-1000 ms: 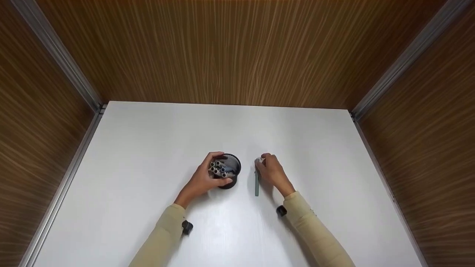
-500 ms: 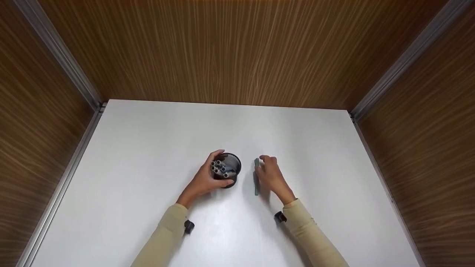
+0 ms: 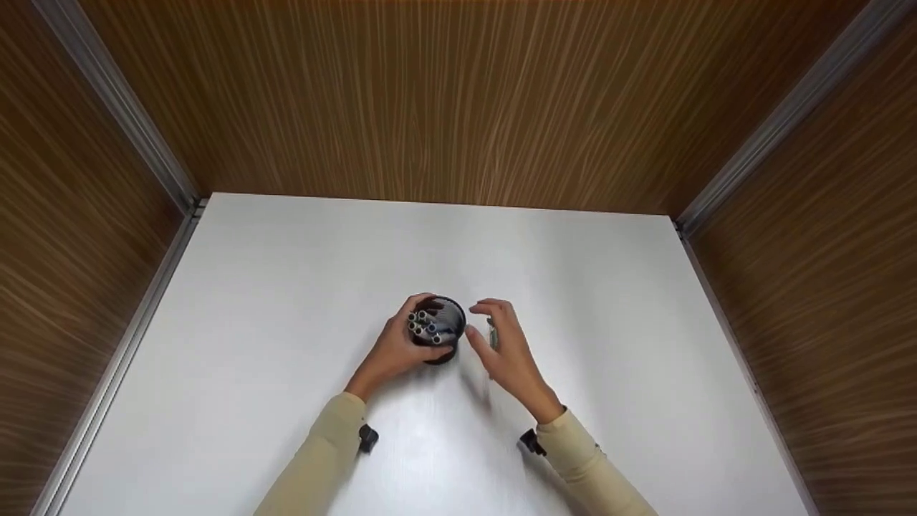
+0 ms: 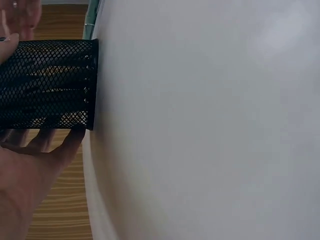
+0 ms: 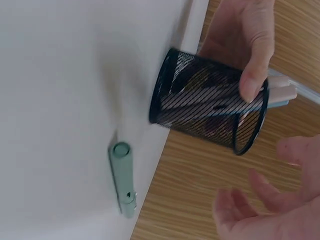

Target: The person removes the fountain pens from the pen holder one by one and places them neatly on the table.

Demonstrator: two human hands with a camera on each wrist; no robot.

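- The green pen (image 5: 123,177) lies flat on the white counter (image 3: 286,287), just to the right of the black mesh cup (image 3: 438,330) and apart from it; its long axis runs away from the person, roughly in line with the right forearm.
- In the head view the pen is mostly hidden under the right hand (image 3: 501,347); only a short stretch shows (image 3: 493,335) between thumb and forefinger.
- The right hand is the nearer one. It hovers above the pen with its fingers (image 5: 265,187) spread and relaxed, grasping nothing and apart from the pen.
- The left hand (image 3: 397,347) grips the mesh cup, thumb on the near wall and fingers (image 5: 255,55) curled over the far rim. The cup stands upright on the counter.
- Count: one pen on the counter, one mesh cup, and a cluster of pens (image 3: 424,326) standing inside it, about seven ends visible, though the exact number is hard to tell.
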